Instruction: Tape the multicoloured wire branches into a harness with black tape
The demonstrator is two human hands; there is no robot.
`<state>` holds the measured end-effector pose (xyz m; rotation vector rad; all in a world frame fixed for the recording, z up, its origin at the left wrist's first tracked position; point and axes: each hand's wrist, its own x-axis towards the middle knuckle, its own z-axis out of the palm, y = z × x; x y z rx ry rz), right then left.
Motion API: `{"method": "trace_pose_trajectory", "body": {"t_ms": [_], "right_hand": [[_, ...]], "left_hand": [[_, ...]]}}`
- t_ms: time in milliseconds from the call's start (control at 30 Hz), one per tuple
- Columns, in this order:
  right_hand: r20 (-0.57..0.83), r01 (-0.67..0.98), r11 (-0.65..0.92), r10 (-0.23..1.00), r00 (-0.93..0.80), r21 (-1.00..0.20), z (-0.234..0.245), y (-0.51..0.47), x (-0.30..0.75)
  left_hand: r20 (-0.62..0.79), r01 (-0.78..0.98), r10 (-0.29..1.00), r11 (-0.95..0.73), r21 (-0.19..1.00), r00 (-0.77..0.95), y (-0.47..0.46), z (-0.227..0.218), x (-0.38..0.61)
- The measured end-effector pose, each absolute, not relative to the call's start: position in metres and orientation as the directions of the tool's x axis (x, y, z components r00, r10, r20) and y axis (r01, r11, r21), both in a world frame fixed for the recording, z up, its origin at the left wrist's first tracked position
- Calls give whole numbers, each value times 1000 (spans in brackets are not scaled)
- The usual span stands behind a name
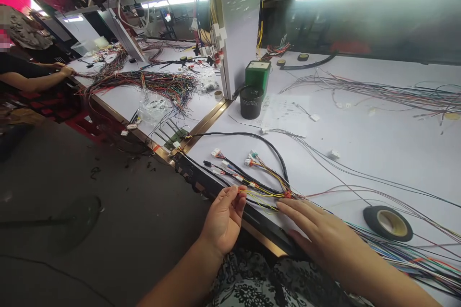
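A wire harness (268,177) of black, yellow, red and coloured wires lies on the white table (378,139) near its front edge, ending in small white connectors (216,152). My left hand (224,220) pinches the thin yellow and red wires at the harness's left end, fingers closed on them. My right hand (317,235) lies flat with fingers stretched out, pressing on the wire bundle just right of a red tie point (287,194).
A roll of black tape (388,223) lies right of my right hand. A black mesh cup (251,102) and a green box (258,75) stand by a white divider post. More wire bundles (154,84) cover the left table, where another person's arm (36,79) rests.
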<state>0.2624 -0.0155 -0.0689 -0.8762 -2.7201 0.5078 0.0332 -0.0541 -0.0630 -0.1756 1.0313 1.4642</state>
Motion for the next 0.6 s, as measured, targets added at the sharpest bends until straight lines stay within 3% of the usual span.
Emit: {"method": "trace_pose_trajectory", "body": {"t_ms": [300,600], "right_hand": [[48,534,612,682,-730,-584,-54,-30,269],[91,555,627,704,-705,-547,-59,-23,275]], "left_hand": [[-659,-863,724,186,469,-202,-52,-65,35],[-632,-852,752,196,486,-187,-57,-63,34]]}}
